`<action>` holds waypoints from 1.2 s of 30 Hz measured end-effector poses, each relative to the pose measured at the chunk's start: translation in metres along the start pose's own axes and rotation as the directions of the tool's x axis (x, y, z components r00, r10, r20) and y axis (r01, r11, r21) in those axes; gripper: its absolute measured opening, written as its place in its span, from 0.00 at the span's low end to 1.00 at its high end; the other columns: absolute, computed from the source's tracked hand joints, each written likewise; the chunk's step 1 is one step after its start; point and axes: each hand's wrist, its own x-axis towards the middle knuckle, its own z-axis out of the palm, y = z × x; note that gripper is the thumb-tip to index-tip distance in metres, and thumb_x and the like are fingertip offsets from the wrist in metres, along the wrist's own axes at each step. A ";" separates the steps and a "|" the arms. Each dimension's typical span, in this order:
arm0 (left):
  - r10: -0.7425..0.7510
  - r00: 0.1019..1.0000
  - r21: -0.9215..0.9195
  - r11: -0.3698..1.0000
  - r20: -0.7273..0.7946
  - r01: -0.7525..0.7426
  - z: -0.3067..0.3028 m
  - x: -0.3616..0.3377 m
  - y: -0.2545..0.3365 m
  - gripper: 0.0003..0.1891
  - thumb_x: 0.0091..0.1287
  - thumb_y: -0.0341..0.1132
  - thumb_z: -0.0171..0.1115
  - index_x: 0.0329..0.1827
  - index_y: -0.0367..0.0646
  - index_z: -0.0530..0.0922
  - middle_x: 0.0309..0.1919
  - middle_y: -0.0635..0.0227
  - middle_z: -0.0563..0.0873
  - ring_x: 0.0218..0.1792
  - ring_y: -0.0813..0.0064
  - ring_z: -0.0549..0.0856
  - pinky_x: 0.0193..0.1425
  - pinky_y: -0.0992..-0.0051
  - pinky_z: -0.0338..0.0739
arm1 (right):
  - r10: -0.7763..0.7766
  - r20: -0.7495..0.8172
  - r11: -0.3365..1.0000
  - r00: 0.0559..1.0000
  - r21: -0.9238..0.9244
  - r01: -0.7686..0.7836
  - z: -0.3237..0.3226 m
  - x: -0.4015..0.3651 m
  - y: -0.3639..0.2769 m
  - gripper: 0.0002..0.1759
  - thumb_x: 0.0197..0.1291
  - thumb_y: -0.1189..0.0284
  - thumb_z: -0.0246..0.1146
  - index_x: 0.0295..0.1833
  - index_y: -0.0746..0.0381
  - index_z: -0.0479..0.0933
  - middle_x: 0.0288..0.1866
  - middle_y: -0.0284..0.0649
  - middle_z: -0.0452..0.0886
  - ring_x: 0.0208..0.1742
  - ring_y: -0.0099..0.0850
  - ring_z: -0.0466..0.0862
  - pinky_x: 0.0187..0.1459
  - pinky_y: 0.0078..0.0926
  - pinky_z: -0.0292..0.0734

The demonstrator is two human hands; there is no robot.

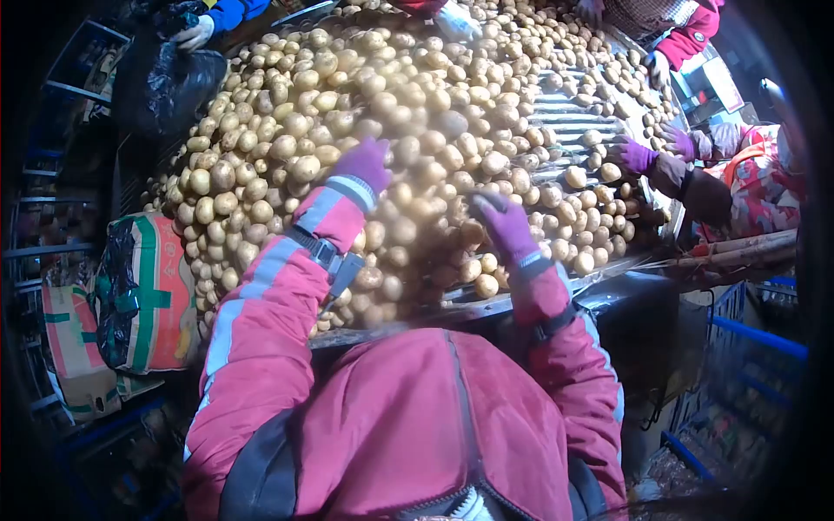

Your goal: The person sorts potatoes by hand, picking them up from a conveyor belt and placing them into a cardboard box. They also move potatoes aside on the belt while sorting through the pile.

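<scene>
A large heap of potatoes (pixel 252 165) covers the slatted table (pixel 560 117). My left hand (pixel 367 165), in a purple glove, lies against potatoes near the middle of the heap; its fingers are smeared by motion. My right hand (pixel 504 227), in a purple glove with dark fingertips, is bent over potatoes nearer the front edge. Its fingers are apart from the thumb, and nothing shows held between them. Potatoes between my two hands are blurred.
Co-workers' gloved hands (pixel 637 156) work at the right and far sides. A black plastic bag (pixel 178 91) is at the upper left. Red and green sacks (pixel 165 295) stand at the left. Blue crates (pixel 756 339) are at the lower right; a wooden pole (pixel 747 252) lies above.
</scene>
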 end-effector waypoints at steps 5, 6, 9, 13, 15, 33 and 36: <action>0.046 0.990 -0.297 0.955 0.134 -0.004 -0.004 -0.040 0.013 0.27 0.59 0.46 0.69 0.59 0.44 0.79 0.46 0.51 0.86 0.46 0.52 0.85 0.50 0.59 0.80 | -0.231 -0.102 0.929 0.968 -0.319 0.188 0.011 0.086 -0.034 0.19 0.65 0.66 0.66 0.60 0.59 0.82 0.51 0.43 0.86 0.50 0.36 0.85 0.54 0.34 0.80; 0.063 0.987 -0.515 0.857 0.150 0.023 -0.004 -0.059 0.018 0.28 0.59 0.44 0.67 0.62 0.42 0.78 0.45 0.51 0.85 0.45 0.53 0.85 0.51 0.60 0.80 | -0.235 -0.104 0.944 0.966 -0.261 0.201 0.018 0.101 -0.047 0.20 0.63 0.64 0.67 0.58 0.59 0.83 0.49 0.45 0.86 0.49 0.41 0.85 0.53 0.38 0.81; -0.015 0.992 -0.712 0.694 0.128 0.102 0.021 -0.093 0.013 0.28 0.60 0.36 0.71 0.64 0.37 0.77 0.50 0.61 0.86 0.51 0.69 0.84 0.58 0.68 0.80 | -0.219 0.036 0.766 0.975 -0.613 0.194 0.027 0.160 -0.041 0.18 0.58 0.61 0.69 0.52 0.56 0.85 0.49 0.45 0.86 0.51 0.44 0.85 0.55 0.40 0.80; -0.013 0.998 -0.819 0.570 0.068 0.063 -0.001 -0.116 0.017 0.28 0.63 0.33 0.71 0.66 0.36 0.76 0.54 0.64 0.85 0.55 0.74 0.82 0.62 0.71 0.78 | -0.217 0.197 0.421 0.956 -0.864 0.274 0.048 0.178 -0.032 0.20 0.60 0.68 0.69 0.58 0.56 0.81 0.54 0.44 0.86 0.53 0.38 0.86 0.54 0.35 0.80; -0.011 0.999 -0.816 0.576 0.053 0.050 -0.006 -0.121 0.011 0.28 0.64 0.33 0.71 0.67 0.36 0.75 0.56 0.63 0.84 0.56 0.74 0.82 0.63 0.72 0.77 | 0.089 0.188 0.231 0.978 -0.959 0.164 0.061 0.158 -0.087 0.19 0.57 0.69 0.71 0.56 0.56 0.82 0.53 0.43 0.87 0.52 0.36 0.86 0.53 0.34 0.80; 0.193 0.953 -0.959 0.210 0.232 0.191 -0.016 -0.095 0.082 0.23 0.68 0.29 0.66 0.66 0.38 0.76 0.50 0.71 0.85 0.48 0.83 0.83 0.52 0.81 0.81 | 0.039 0.216 0.850 0.976 0.506 -0.146 -0.031 -0.022 -0.028 0.32 0.78 0.51 0.50 0.70 0.67 0.70 0.54 0.48 0.84 0.49 0.34 0.87 0.51 0.34 0.86; 0.294 0.888 -0.930 0.210 0.353 0.300 -0.004 -0.087 0.119 0.24 0.68 0.30 0.66 0.68 0.38 0.75 0.50 0.69 0.85 0.47 0.80 0.86 0.51 0.79 0.83 | 0.106 0.270 0.611 0.957 0.742 -0.277 -0.066 -0.083 -0.014 0.28 0.80 0.55 0.48 0.70 0.66 0.71 0.53 0.47 0.85 0.51 0.33 0.86 0.55 0.34 0.83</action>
